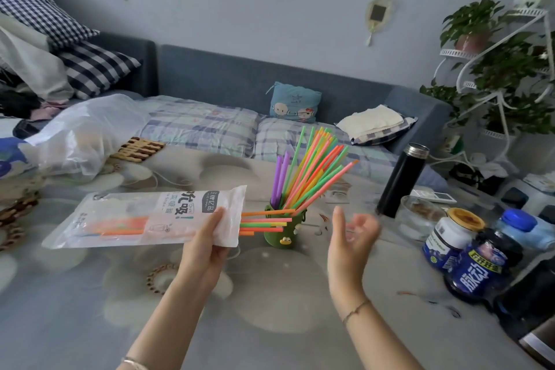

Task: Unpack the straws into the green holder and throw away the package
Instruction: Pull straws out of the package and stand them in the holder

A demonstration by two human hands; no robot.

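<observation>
Head view: fingers of the left hand (pixel 207 237) clamp the light, floppy package (pixel 144 219) just beside the green holder (pixel 298 227), right hand (pixel 351 234) fingers apart, empty; pinch the stiff, slick straws (pixel 264 221) by their protruding ends.

Clutter on your table (pixel 270 303) and the sofa (pixel 225 75) behind it

To your right you have a black flask (pixel 402 180), a glass bowl (pixel 419 218), a yellow-lidded white jar (pixel 452 237) and a dark blue bottle (pixel 477 275). At far left lie a clear plastic bag (pixel 81 132) and a wooden mat (pixel 138 149). A blue cushion (pixel 294 102) leans against the sofa back.
</observation>
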